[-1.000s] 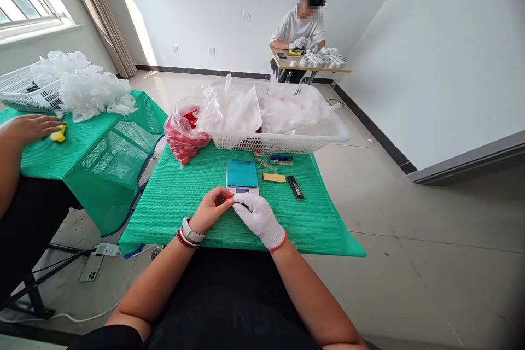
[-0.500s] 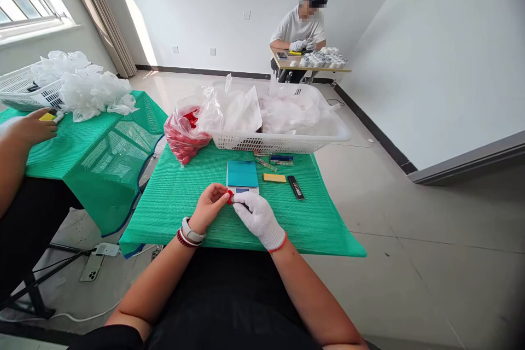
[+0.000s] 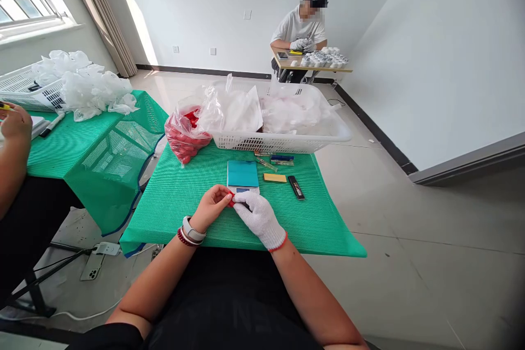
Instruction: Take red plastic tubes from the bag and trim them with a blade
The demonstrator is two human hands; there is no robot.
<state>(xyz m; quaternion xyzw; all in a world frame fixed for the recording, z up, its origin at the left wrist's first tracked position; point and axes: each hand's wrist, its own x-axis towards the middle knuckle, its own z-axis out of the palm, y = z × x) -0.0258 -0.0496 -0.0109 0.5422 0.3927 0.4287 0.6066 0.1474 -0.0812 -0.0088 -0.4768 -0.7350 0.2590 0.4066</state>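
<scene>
1. The bare left hand is nearly closed, thumb and fingertips pinching a small red piece. Its exact shape is masked by the fingers.
2. The gloved right hand grips the same piece from the other side, thumb and forefinger drawn narrow. Whether it also holds a tool, I cannot tell.
3. The piece sits between both sets of fingertips, above the tabletop and by the near edge of a digital scale; contact with the scale cannot be confirmed.
4. Risk noted: the piece could slip — small object, small grip, and knitted glove fabric that may offer poor feel. A drop could send it onto the scale or the green mesh.
5. Risk noted: a knuckle brushing the scale's near edge could nudge it or disturb a reading.
6. Beyond lie a yellow block and a slim black packet, both clear of the hands.
7. A plastic bag of red pieces leans near the white basket — its mouth looks loose, so a knock could spill it.
</scene>
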